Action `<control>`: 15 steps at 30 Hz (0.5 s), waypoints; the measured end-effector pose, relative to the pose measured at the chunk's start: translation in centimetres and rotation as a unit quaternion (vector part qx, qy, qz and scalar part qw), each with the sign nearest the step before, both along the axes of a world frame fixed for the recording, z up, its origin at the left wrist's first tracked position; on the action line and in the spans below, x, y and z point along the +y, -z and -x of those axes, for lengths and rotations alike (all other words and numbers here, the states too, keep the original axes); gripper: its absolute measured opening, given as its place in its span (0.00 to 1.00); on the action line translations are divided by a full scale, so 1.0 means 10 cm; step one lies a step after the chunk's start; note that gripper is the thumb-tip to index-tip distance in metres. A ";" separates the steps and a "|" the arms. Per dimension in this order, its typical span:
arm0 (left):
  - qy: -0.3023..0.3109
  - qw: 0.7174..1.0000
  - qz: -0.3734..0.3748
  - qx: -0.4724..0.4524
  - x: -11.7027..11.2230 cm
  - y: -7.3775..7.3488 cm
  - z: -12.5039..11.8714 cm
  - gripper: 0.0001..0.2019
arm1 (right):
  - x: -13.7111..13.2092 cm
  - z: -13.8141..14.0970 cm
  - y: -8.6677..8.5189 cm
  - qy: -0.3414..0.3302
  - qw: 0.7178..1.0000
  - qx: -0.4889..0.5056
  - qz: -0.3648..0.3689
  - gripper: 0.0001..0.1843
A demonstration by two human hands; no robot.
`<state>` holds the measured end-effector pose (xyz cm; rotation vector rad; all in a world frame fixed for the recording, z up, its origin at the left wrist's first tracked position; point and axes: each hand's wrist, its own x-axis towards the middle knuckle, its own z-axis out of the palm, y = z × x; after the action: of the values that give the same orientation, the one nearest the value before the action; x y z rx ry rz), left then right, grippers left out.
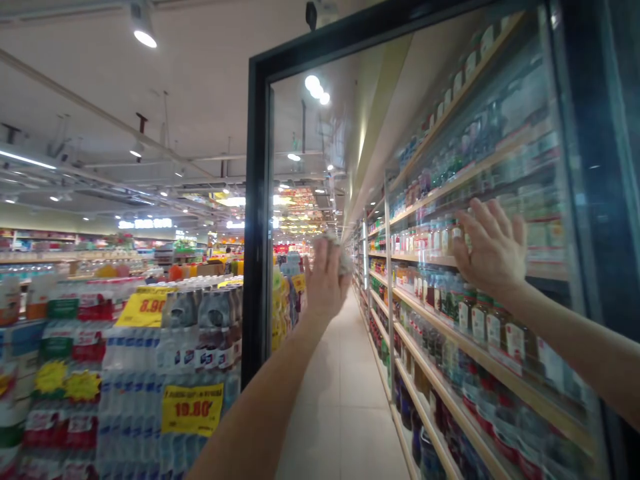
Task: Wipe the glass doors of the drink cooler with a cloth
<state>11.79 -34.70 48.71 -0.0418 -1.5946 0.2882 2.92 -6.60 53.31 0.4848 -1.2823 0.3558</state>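
Note:
A glass door point(320, 180) with a dark frame stands swung out in front of me. My left hand point(324, 283) is up at the glass, its fingers over a crumpled greyish cloth point(343, 259). Part of the cloth sticks out past the fingers on the right side; the rest is hidden under the hand. Further right, my right hand point(493, 247) is raised against the same pane, palm forward and fingers spread, with nothing in it. Both forearms reach up from the lower edge of the view.
Through the glass, long shelves point(440, 317) of bottled drinks run along the right. A pale tiled aisle floor point(340, 380) stretches away in the middle. Stacked packs of bottles point(130, 380) with yellow price signs point(193, 409) stand at the left, beyond the door's edge.

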 end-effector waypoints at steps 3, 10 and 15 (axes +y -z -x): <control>0.026 0.981 0.177 -0.070 0.16 -0.01 0.04 0.25 | 0.01 -0.02 0.00 -0.002 1.000 -0.001 -0.006 0.25; 0.022 0.974 -0.198 0.103 -0.13 -0.31 -0.02 0.28 | 0.00 -0.07 -0.02 0.005 1.000 -0.015 0.007 0.23; 0.022 0.983 0.165 -0.072 0.13 -0.33 -0.02 0.25 | 0.02 -0.04 -0.02 0.020 1.000 -0.018 0.001 0.24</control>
<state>11.97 -33.42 52.01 -0.3602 -1.6729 0.5230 3.28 -6.41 53.55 0.4526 -1.3241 0.3330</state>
